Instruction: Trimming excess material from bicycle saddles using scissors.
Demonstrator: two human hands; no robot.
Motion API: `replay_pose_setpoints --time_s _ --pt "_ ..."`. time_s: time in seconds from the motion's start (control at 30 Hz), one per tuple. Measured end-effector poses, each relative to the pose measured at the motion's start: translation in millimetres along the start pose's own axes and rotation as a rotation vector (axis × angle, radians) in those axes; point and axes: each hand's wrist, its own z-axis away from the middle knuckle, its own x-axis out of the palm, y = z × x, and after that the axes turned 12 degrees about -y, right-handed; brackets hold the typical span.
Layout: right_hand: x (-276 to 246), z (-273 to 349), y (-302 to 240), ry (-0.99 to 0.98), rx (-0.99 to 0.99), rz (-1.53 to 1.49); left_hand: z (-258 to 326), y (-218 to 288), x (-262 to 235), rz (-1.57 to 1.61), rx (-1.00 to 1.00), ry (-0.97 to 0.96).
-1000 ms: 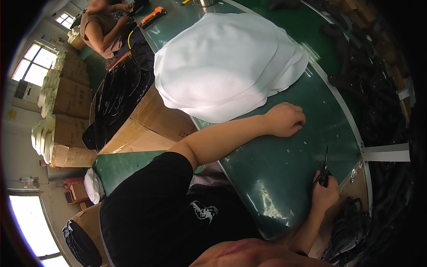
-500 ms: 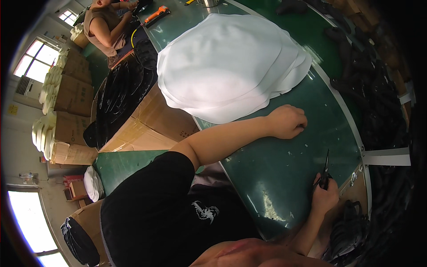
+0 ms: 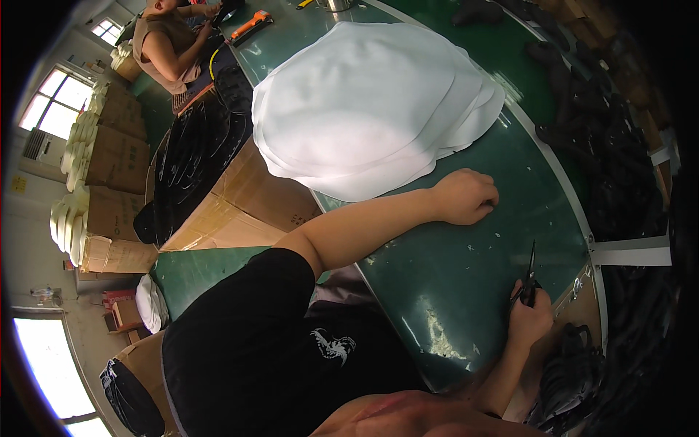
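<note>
A pair of black scissors (image 3: 531, 282) is gripped in my right hand (image 3: 533, 317), blades pointing away from me over the green worktable (image 3: 466, 269). My left hand (image 3: 464, 197) rests on the tabletop as a loose fist, and nothing shows sticking out of its curled fingers. Just beyond that hand and forearm lies a stack of large, thin white sheets (image 3: 364, 109) with rounded, uneven edges. The sheets overlap one another and are apart from my fist.
Left of the table stands an open cardboard box (image 3: 247, 197) with glossy black pieces (image 3: 196, 153). An orange-handled tool (image 3: 251, 26) lies at the far edge, near a seated co-worker (image 3: 169, 47). Dark pieces (image 3: 619, 160) crowd the right side. Stacked cartons (image 3: 116, 156) line the left wall.
The whole view has shifted very slightly. Both my hands keep practically the same place on the table, and the scissors stay in my right hand.
</note>
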Motion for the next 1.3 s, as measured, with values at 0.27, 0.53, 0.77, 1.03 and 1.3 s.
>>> replay_pose_setpoints --time_s 0.27,0.53,0.77,1.03,1.3 --pt "0.3 -1.2 1.9 -0.039 0.021 0.021 -1.4 0.5 -2.9 0.042 -0.048 -0.04" --pt "0.5 -0.4 0.1 -0.023 0.024 0.032 -0.6 0.1 -1.3 0.044 -0.051 -0.045" --pt "-0.7 -0.9 0.9 -0.048 0.062 -0.003 -1.5 2.2 -3.7 0.028 -0.051 -0.05" --pt "1.9 -2.3 -2.1 -0.029 0.025 -0.019 1.1 -0.7 -3.6 0.046 -0.053 -0.043" --pt "-1.2 -0.5 0.2 -0.022 0.02 0.006 -0.8 0.3 -0.9 0.035 -0.053 -0.05"
